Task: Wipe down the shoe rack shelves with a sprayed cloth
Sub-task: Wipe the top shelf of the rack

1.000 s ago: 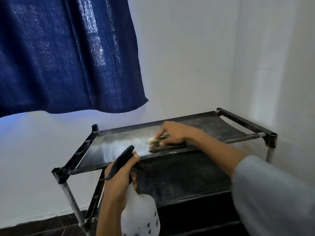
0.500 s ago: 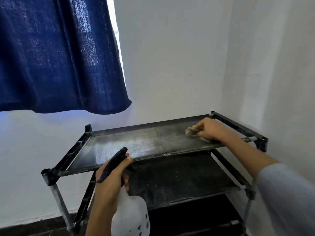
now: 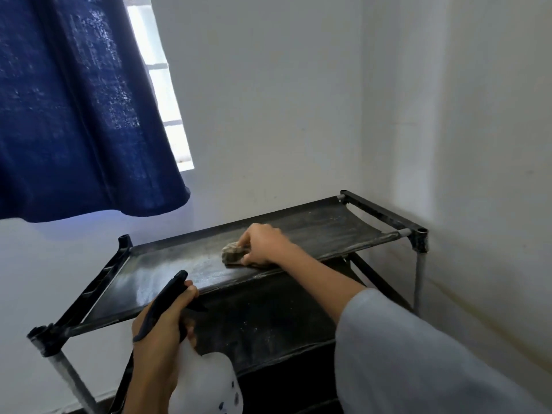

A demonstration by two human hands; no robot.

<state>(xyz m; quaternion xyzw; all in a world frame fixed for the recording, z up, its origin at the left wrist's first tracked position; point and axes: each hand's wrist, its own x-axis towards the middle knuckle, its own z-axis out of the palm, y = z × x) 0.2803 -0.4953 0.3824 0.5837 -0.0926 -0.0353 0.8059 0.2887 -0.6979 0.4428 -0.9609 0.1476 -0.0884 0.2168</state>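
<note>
Blue curtain (image 3: 74, 109) hangs upper left. Left hand (image 3: 162, 333) grips spray bottle (image 3: 206, 386) by its black trigger head, in front of shoe rack (image 3: 89, 288). Mid top shelf (image 3: 322, 228), right hand (image 3: 263, 245) w/ fingers curled round crumpled cloth (image 3: 232, 254), pressing it on the dusty surface.

Right hand (image 3: 263, 245) reaches forward, fingers curled in a grip; left hand (image 3: 162, 330) clenched near the body.
</note>
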